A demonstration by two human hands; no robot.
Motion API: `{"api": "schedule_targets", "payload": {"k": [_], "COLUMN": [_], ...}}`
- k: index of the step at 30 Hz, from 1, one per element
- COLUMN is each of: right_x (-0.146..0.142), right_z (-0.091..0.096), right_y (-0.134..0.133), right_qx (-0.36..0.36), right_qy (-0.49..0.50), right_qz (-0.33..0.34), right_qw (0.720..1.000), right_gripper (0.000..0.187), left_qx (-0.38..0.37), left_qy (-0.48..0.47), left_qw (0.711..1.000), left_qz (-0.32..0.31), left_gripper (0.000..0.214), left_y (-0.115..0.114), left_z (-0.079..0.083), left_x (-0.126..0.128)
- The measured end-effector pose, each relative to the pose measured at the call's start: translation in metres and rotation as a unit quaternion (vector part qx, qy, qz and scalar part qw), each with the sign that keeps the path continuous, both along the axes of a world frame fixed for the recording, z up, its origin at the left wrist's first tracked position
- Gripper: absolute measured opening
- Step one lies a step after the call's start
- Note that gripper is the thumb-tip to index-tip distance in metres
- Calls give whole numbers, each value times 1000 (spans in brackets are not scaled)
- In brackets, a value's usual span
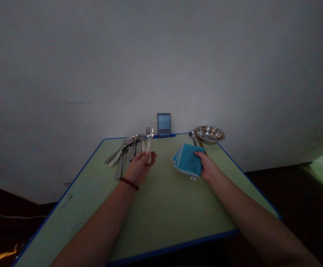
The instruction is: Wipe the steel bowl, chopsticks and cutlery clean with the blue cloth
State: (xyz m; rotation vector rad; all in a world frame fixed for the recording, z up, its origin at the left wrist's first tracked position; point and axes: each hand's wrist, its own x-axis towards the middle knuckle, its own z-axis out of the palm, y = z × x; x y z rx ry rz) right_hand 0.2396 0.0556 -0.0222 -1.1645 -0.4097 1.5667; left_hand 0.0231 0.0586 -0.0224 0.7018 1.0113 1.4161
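My left hand [139, 167] is closed round the white handle of a fork [149, 142], whose metal prongs point up and away from me. A dark red bead bracelet [129, 183] sits on that wrist. My right hand [208, 167] grips a folded blue cloth [188, 160] by its right edge, holding it just above the pale green table [161, 207]. The two hands are apart, the fork to the left of the cloth.
A pile of metal cutlery [125, 152] lies at the back left of the table. A steel bowl [209, 134] stands at the back right corner, with a spoon [192, 135] and brown sticks beside it. A small dark card [164, 124] leans against the wall.
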Motion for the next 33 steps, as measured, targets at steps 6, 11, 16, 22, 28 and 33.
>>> {"api": "schedule_targets", "payload": {"k": [6,11,16,22,28,33], "right_x": [-1,-4,-9,-12,-14,-16], "right_z": [4,3,0,-4,-5,-5], "right_y": [-3,-4,-3,-2,-4,-6], "right_qx": [-11,-19,-12,-14,-15,-10], "right_qy": [19,27,36,61,76,85], "right_qz": [12,0,-35,-25,1,12], "right_qw": [1000,999,999,998,997,996], "right_gripper": [14,15,15,14,15,15], "left_qx": [-33,-64,-82,-100,-100,-83], "left_qy": [-91,-120,-137,-150,-131,-47], "left_qw": [994,988,982,977,977,990], "left_qz": [-59,-75,-103,-111,-134,-102], "left_gripper": [15,19,18,21,15,13], "left_y": [-10,-15,-18,-17,-17,-19], "left_z": [4,7,8,4,2,4], "left_x": [8,13,16,17,17,21]}}
